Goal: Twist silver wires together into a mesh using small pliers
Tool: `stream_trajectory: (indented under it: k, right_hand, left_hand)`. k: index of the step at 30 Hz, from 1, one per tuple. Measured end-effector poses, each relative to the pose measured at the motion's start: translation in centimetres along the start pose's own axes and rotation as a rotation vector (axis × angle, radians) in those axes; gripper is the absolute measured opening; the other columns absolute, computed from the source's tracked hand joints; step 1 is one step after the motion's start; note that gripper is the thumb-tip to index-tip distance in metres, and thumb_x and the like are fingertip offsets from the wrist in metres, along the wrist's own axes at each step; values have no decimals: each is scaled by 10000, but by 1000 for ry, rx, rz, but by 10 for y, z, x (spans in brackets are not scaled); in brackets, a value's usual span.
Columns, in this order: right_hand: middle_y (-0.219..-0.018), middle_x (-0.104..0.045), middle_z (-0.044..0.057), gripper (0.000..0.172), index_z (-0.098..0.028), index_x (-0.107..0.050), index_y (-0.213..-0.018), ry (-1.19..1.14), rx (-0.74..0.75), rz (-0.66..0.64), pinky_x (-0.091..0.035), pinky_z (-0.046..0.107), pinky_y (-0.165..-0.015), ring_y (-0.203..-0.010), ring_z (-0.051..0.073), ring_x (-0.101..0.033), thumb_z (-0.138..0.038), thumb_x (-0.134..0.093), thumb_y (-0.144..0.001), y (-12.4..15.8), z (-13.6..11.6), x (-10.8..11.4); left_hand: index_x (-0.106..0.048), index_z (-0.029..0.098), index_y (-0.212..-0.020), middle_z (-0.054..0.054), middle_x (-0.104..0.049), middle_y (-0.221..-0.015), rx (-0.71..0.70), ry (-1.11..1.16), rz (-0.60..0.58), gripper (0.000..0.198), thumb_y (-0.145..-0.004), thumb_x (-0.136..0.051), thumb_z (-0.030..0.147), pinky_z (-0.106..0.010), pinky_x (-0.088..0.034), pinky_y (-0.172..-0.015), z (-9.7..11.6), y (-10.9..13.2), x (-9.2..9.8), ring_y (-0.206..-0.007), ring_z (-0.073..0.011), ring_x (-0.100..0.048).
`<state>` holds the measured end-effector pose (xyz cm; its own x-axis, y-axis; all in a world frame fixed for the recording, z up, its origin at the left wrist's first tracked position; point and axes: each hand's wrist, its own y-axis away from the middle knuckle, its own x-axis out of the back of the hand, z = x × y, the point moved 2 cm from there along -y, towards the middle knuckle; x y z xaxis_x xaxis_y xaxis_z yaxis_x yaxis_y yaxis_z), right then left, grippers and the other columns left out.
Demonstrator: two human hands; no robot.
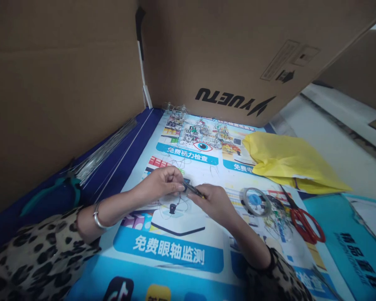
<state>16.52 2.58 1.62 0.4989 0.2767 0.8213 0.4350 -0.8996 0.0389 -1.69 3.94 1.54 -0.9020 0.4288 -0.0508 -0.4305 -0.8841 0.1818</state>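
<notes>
Above the middle of the printed sheet [134, 184], my left hand [161, 183] is closed in a pinch of thumb and fingers. What it pinches is too small to make out. My right hand [214, 205] grips a slim dark hand tool [194, 190] with a bit of yellow on it, perhaps small pliers. The tool's tip points at my left fingertips, close to or touching them. Faint thin wire curves on the sheet below both hands.
Cardboard walls [207, 50] close off the back and left. Silver wires [105, 148] and teal-handled pliers [58, 192] lie at left. Wire pieces [203, 129] lie at the back. On the right are a tape roll [256, 202], red scissors [307, 225] and a yellow bag [291, 161].
</notes>
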Motion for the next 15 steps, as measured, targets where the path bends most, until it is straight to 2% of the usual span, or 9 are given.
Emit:
stream_trajectory:
  k: [3,6,9,13,15]
  right_hand:
    - [-595,-532,-19,345,-192,-564,-626,65,-5,-11,-269,218,-531,-567,99,-471,-444,-466,-840,0,-1,1]
    - [-641,-564,-6,299,-193,-571,-666,214,-25,52,-272,226,-548,-605,110,-495,-404,-462,-847,0,3,1]
    - [-709,-600,9,212,-196,-589,-729,397,-69,150,-271,237,-566,-673,129,-532,-336,-473,-840,-1,12,0]
    - [-726,-609,6,122,-199,-591,-751,526,-56,195,-271,242,-578,-704,137,-543,-269,-507,-804,-3,22,-7]
    - [-719,-604,7,106,-195,-587,-743,562,-29,212,-272,243,-582,-702,139,-540,-257,-517,-793,-3,24,-10]
  left_hand:
    - [-502,155,-750,61,-518,-561,8,24,-24,186,-691,-655,241,-170,-343,-480,2,1,-1,-495,-62,-476]
    - [-507,152,-763,42,-538,-602,-9,31,6,191,-722,-637,284,-193,-392,-524,2,0,3,-542,-80,-510]
    - [-519,153,-799,21,-554,-651,-107,-64,132,166,-796,-563,313,-214,-408,-564,-1,-3,13,-581,-89,-509]
    - [-551,162,-840,6,-570,-743,-236,-250,322,150,-828,-533,310,-228,-416,-635,-8,-2,27,-672,-103,-520]
    - [-563,165,-844,1,-576,-786,-251,-325,368,148,-829,-532,308,-228,-415,-647,-10,0,31,-701,-108,-520]
